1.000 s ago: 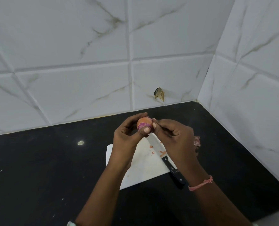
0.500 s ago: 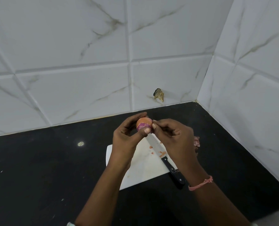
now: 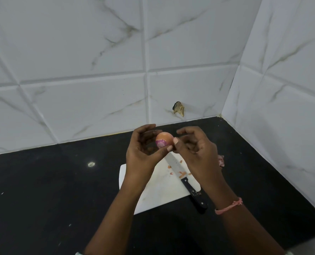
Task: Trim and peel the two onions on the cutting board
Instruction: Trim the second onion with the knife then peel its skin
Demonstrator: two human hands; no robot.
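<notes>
A small onion (image 3: 164, 139) with orange skin and a purple peeled patch is held in the air above the white cutting board (image 3: 158, 190). My left hand (image 3: 143, 153) grips it between thumb and curled fingers. My right hand (image 3: 195, 150) pinches the onion's skin at its right side with the thumb tip, its other fingers loosely curled. A black-handled knife (image 3: 186, 181) lies on the board, blade pointing away, among bits of skin. A pinkish piece (image 3: 221, 160), perhaps the other onion, peeks out behind my right hand.
The board sits on a black countertop (image 3: 51, 190) in a corner of white marble-tiled walls. A chipped hole (image 3: 178, 108) marks the back wall. The right wall runs close beside the board.
My right hand's fingers have spread and lifted a little from the onion, and the purple patch on the onion shows more.
</notes>
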